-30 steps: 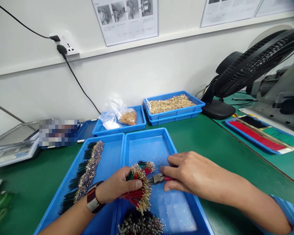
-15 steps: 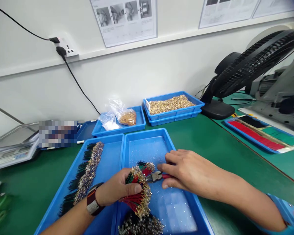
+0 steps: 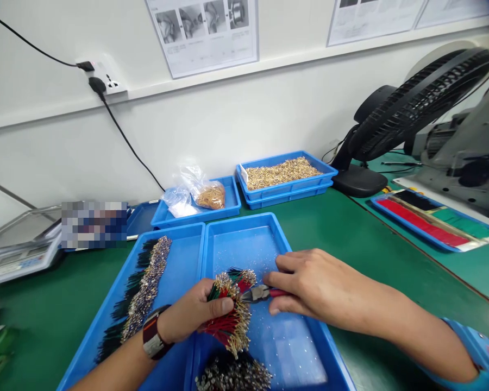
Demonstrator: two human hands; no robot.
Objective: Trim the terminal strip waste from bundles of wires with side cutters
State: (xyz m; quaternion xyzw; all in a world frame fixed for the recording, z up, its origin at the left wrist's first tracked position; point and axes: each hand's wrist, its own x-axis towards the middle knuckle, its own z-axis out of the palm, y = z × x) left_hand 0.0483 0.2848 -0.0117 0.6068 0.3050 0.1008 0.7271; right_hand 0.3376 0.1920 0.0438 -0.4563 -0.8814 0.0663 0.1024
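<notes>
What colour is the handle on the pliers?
The pliers have a red handle where it shows; head view.

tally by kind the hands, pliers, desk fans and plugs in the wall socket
Bare hands: 2 (left hand, right hand)
Metal pliers with red handles: 1
Black desk fan: 1
Black plugs in the white wall socket: 2 (upper plug, lower plug)
Total: 6
</notes>
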